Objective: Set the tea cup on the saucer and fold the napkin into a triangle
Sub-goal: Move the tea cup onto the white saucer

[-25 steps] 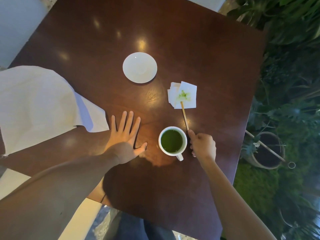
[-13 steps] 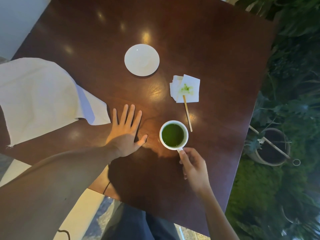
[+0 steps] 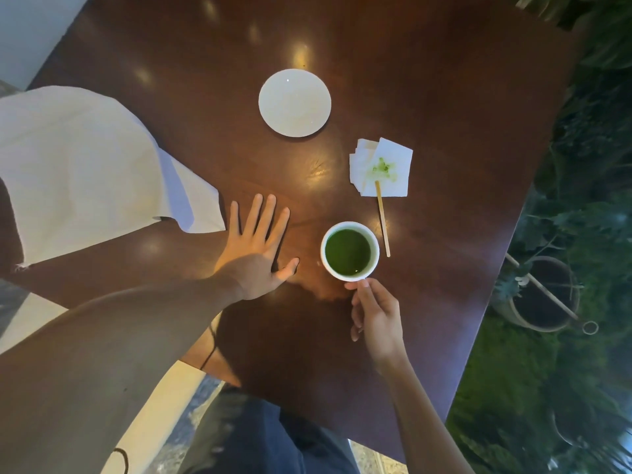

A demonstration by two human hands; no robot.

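Note:
A white tea cup (image 3: 349, 251) full of green tea stands on the dark wooden table (image 3: 444, 97), near its middle. My right hand (image 3: 374, 314) pinches the cup's handle on the near side. An empty white saucer (image 3: 294, 102) lies farther away, apart from the cup. A large white cloth napkin (image 3: 85, 165) lies unfolded at the left, one corner close to my left hand (image 3: 254, 254). That hand rests flat on the table with fingers spread, left of the cup.
A green-stained paper tissue (image 3: 381, 167) with a wooden stirring stick (image 3: 383, 222) lies just right of and beyond the cup. The table's right edge drops off to potted plants (image 3: 543, 295) below. My lap shows under the near corner.
My right hand let go of the stirring stick, which now lies beside the cup, and moved to the near side to take hold of the cup's handle. My left hand stayed flat.

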